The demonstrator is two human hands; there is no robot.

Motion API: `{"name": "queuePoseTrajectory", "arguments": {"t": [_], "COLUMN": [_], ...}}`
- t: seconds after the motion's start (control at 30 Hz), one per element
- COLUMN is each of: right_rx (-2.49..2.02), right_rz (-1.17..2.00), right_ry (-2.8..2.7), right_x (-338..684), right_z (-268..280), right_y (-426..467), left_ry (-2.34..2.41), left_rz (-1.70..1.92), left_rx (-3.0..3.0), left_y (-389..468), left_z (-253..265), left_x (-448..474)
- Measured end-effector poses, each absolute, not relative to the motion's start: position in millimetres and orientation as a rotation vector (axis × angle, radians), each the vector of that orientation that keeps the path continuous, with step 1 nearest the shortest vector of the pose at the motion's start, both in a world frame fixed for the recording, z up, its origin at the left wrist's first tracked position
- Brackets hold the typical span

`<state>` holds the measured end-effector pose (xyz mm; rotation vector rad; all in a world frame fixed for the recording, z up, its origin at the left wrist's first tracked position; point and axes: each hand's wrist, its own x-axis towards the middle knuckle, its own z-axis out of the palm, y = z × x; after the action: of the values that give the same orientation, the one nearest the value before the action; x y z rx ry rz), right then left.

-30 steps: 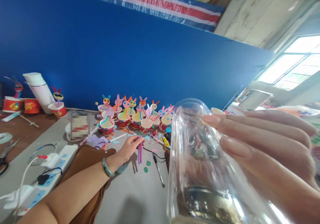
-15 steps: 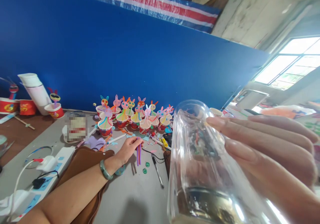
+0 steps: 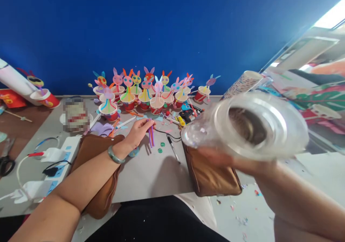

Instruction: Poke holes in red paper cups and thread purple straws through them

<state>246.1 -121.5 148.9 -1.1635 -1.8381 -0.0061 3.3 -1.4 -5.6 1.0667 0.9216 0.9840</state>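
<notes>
My left hand (image 3: pixel 139 132), a green bangle on its wrist, pinches a few thin purple and orange strips (image 3: pixel 151 136) that point down over the grey table. My right hand (image 3: pixel 221 157) is wrapped round a clear drinking cup (image 3: pixel 196 132), tilted so its round mouth faces me. Motion blurs the cup, and most of my right fingers are hidden behind it. By the strips lie small green discs (image 3: pixel 161 150) and a black pen (image 3: pixel 173 148). Behind my left hand stand several red paper cups (image 3: pixel 157 105) with coloured rabbit-eared paper figures.
Brown leather-like pads (image 3: pixel 91 145) lie along the table's front edge. At left are a white power strip (image 3: pixel 60 163) with plugs and black scissors (image 3: pixel 7 159). A patterned paper cup (image 3: pixel 244 83) leans at right. A blue panel (image 3: pixel 161 26) rises behind the table.
My right hand has lowered the clear cup from close before my face, turning its mouth toward me. My view has tipped down. My left hand still holds the strips.
</notes>
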Motion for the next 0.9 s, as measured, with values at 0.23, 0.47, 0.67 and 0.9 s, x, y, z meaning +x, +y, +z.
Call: {"name": "queuePoseTrajectory", "arguments": {"t": [0.23, 0.47, 0.67, 0.9], "right_rx": [-1.473, -1.933, -2.233, -2.300], "right_rz": [-0.129, -0.158, -0.073, -0.034], "right_ry": [-1.400, -1.002, -0.872, -0.802], "right_x": [334, 412, 428, 442], "right_z": [135, 81, 48, 26], "right_y": [-31, 37, 59, 72], "left_ry": [0.928, 0.930, 0.902, 0.905], "left_rz": [0.982, 0.987, 0.996, 1.006], "left_rx": [1.049, 1.080, 1.050, 1.001], "left_y": [0, 4, 4, 5], "left_z": [-1, -8, -11, -12], "left_x": [3, 2, 1, 0]}}
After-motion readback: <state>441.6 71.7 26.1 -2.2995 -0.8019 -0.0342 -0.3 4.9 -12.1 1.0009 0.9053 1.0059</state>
